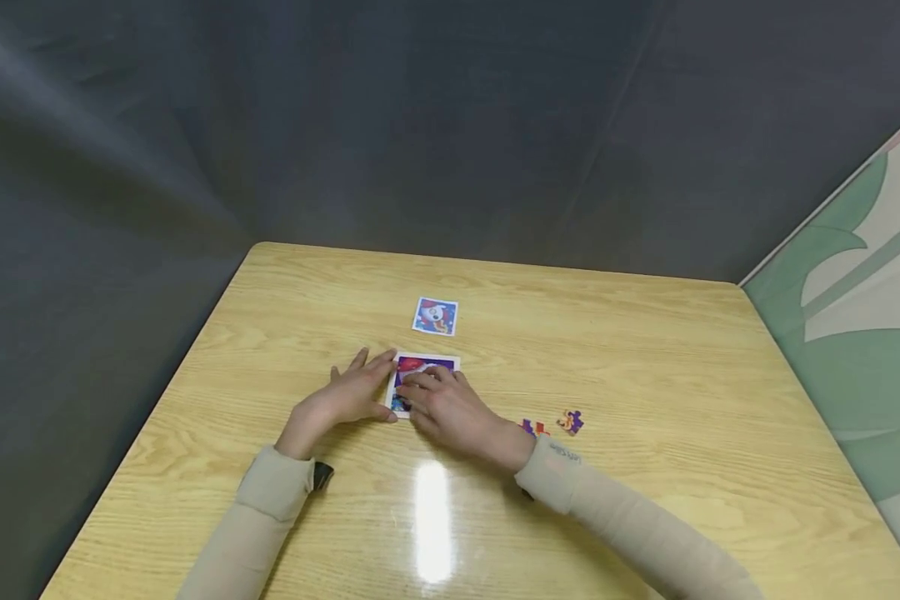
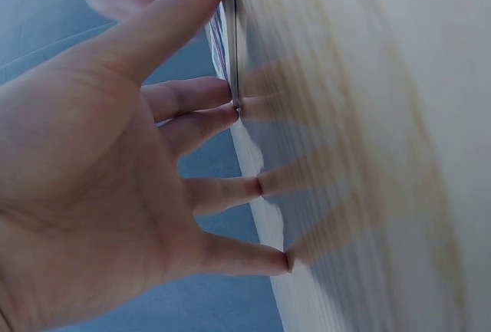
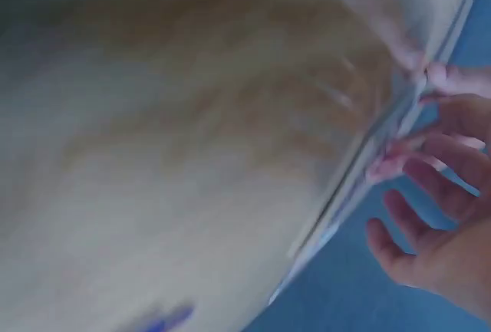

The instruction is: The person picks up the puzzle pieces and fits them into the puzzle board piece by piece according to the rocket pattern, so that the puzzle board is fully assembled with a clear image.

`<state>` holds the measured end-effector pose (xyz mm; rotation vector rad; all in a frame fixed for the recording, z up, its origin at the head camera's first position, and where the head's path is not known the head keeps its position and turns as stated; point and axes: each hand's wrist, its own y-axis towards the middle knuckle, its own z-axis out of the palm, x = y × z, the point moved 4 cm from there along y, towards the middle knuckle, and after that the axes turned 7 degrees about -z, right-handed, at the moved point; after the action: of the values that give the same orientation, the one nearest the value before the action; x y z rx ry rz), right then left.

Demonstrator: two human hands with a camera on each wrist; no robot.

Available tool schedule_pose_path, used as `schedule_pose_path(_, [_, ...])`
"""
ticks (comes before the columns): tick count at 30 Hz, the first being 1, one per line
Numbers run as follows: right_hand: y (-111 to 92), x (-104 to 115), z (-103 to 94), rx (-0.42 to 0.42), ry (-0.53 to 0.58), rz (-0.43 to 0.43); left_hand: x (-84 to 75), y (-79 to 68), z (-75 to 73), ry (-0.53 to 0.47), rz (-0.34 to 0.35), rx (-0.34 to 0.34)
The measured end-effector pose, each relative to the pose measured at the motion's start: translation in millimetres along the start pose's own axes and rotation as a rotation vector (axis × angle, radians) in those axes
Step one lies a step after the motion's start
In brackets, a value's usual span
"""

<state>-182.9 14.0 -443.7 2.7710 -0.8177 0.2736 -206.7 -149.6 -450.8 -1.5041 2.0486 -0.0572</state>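
A small jigsaw puzzle in a white-edged tray (image 1: 429, 357) lies on the wooden table, showing a red and purple picture. My left hand (image 1: 351, 393) is spread at the tray's left side, thumb by the near corner; in the left wrist view its fingertips (image 2: 247, 257) rest on the tabletop. Over the puzzle lies my right hand (image 1: 450, 408), fingers loosely bent and reaching down to the picture. That hand covers much of the puzzle's right part. The right wrist view shows its lower fingers (image 3: 418, 221) spread and holding nothing; whatever sits under the foremost fingertips is hidden.
A square picture card (image 1: 436, 317) with a white figure lies beyond the tray. Right of my right wrist are loose jigsaw pieces, one orange and purple piece (image 1: 571, 422) and others (image 1: 528, 427) partly behind the sleeve. Dark cloth (image 1: 450, 125) hangs along the table's far edge.
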Motion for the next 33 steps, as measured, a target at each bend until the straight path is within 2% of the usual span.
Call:
schedule_pose_path(3, [-9,-12,-15.0,-0.087,0.037,0.048,-0.1,-0.5,0.4,-0.004,0.004,-0.005])
schedule_pose_path(5, [-21,-23,-27.8,-0.177,0.04,0.064,-0.8,-0.5,0.5,-0.004,0.004,-0.009])
schedule_pose_path(8, [-45,-39,-45.4,-0.309,0.04,0.073,-1.1,-0.9,0.6,0.001,0.003,-0.012])
schedule_pose_path(11, [-74,-53,-55.7,-0.391,0.065,0.094,-1.3,-1.3,0.7,0.003,0.003,-0.013])
schedule_pose_path(13, [-92,-59,-56.6,-0.39,0.081,0.122,-1.4,-1.6,0.9,0.0,0.004,-0.015])
schedule_pose_path(16, [-117,-61,-50.7,-0.334,0.099,0.177,-1.0,-2.2,1.0,0.001,0.003,-0.014])
schedule_pose_path(21, [-144,-53,-37.8,-0.263,0.088,0.213,-1.2,-2.7,1.1,-0.005,0.007,-0.006])
schedule_pose_path(28, [-154,-43,-31.7,-0.262,0.037,0.243,0.3,-6.4,-1.9,-0.018,-0.003,-0.005])
schedule_pose_path(33, [-153,-41,-29.9,-0.291,0.018,0.216,1.1,-9.4,-3.2,-0.019,-0.003,-0.005])
